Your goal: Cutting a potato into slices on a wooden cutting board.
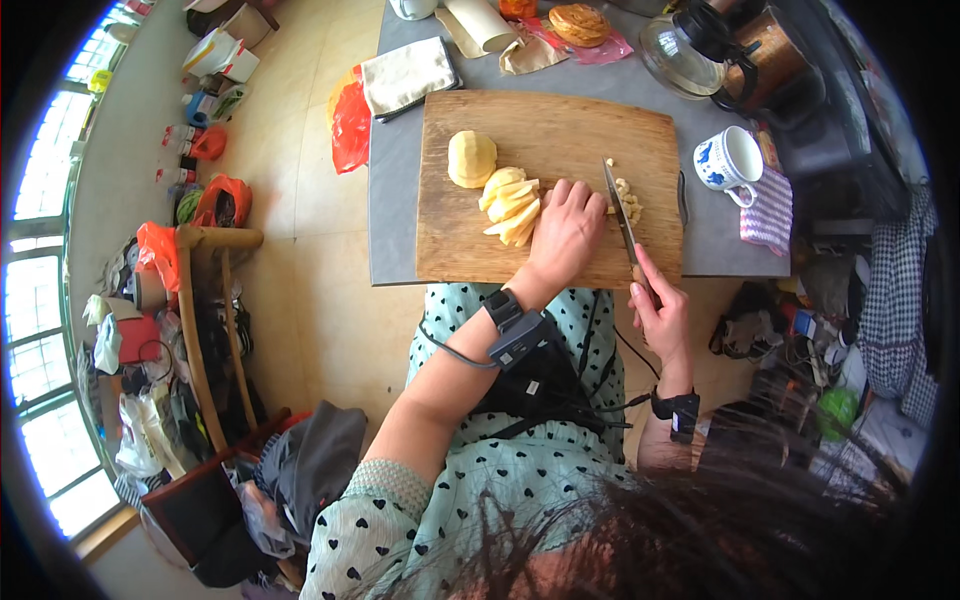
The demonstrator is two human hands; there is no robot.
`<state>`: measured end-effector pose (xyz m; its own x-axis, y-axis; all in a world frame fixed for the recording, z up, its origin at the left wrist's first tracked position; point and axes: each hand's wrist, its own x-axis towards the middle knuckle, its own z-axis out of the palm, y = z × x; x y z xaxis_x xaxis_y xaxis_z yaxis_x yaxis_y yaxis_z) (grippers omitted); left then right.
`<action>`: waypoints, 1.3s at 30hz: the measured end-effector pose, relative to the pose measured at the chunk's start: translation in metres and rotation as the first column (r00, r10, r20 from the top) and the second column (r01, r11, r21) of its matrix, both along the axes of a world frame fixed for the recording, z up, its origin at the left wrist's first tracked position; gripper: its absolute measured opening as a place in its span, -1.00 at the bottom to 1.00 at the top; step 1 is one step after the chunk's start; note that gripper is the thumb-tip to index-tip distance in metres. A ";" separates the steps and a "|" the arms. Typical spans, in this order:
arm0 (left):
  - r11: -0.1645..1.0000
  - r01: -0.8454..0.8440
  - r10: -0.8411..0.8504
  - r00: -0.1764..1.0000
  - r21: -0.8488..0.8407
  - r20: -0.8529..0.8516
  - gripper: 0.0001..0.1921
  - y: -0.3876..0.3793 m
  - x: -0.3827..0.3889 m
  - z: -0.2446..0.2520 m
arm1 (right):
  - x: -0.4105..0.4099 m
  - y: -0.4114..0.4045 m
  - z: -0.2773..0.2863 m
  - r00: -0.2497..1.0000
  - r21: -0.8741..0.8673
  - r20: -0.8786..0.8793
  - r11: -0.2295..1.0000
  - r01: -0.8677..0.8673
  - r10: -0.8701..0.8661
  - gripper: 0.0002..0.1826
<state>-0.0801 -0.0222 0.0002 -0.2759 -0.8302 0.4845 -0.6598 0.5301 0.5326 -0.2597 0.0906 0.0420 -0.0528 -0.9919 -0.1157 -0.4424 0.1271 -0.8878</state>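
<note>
My right hand [658,307] grips the handle of a kitchen knife [619,202], its blade pointing away from me over the right part of a wooden cutting board [480,259]. Just left of the blade, my left hand [571,225] rests on the board with its fingers curled down. Whatever lies under those fingers is hidden. Small diced pieces [628,196] of pale yellow food lie along the blade's right side. To the left of my left hand are several cut sticks [514,210], perhaps peeled potato. A peeled, rounded piece [472,159] sits whole at the board's upper left.
A folded cloth [411,75] lies behind the board's left corner. On the right stand a patterned mug [724,161] and a striped cloth [766,206]; a glass coffee pot [682,56] is farther back. The grey table's edge [731,276] runs close to my lap.
</note>
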 end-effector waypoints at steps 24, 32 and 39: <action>1.000 -0.002 0.002 1.000 0.018 0.024 -0.90 0.001 0.001 0.001 | -0.001 -0.006 0.006 0.996 0.041 -0.063 0.997 -0.058 0.061 -0.41; 1.000 0.000 0.000 1.000 0.001 0.012 -0.90 0.001 0.001 0.002 | 0.001 -0.006 0.007 0.995 0.050 -0.088 0.998 -0.044 0.048 -0.41; 1.000 -0.010 0.010 1.000 0.002 -0.004 -0.85 0.000 0.001 0.001 | -0.002 -0.008 0.002 0.991 0.020 -0.115 0.998 -0.068 0.070 -0.42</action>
